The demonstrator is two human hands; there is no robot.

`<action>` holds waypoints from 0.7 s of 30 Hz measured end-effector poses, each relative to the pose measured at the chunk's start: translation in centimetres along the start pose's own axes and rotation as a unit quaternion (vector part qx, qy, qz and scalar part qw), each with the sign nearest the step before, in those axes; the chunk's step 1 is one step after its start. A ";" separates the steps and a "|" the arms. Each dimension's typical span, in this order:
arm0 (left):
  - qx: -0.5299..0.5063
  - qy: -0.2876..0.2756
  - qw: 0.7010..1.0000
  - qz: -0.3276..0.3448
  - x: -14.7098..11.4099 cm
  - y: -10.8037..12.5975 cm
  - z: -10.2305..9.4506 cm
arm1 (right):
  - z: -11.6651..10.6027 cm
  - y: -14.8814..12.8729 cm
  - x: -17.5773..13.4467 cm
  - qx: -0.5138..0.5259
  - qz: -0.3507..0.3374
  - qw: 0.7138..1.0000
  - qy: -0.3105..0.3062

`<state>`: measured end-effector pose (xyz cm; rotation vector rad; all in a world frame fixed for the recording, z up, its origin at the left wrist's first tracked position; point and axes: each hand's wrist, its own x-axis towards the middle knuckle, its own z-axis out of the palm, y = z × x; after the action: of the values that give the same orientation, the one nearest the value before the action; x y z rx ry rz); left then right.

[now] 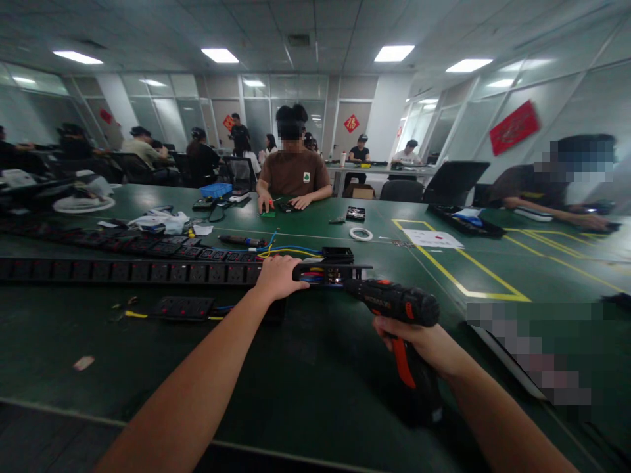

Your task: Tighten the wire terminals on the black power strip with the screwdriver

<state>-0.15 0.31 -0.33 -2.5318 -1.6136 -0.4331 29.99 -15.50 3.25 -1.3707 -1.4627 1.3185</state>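
My right hand is wrapped round the grip of a black and orange cordless drill. The drill points left, its nose close to the open end of a long black power strip; I cannot tell whether they touch. Closed over the strip near that end is my left hand. Coloured wires and metal parts show inside the open end. Behind it sits a small black rectangular housing, with blue and yellow wires beside it. A loose socket module with a yellow wire lies in front of the strip.
More socket modules lie behind the strip. A dark screwdriver-like tool, a white ring and plastic bags are further back. A co-worker sits opposite; another person is at the right. Yellow tape marks the green table.
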 end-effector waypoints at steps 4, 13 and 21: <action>-0.007 -0.003 1.000 -0.004 0.1 -0.1 0.2 | -0.1 0.0 0.0 -0.002 -0.011 1.000 -0.001; -0.009 -0.001 1.000 -0.004 0.0 0.1 -0.1 | -0.2 0.5 0.1 0.035 -0.005 0.999 -0.003; -0.007 0.001 1.000 -0.005 0.0 -0.1 0.2 | -0.2 0.5 0.1 0.043 -0.011 0.999 -0.003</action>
<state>-0.17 0.42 -0.48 -2.5330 -1.6279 -0.4496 30.23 -15.39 2.77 -1.2935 -1.4037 1.3564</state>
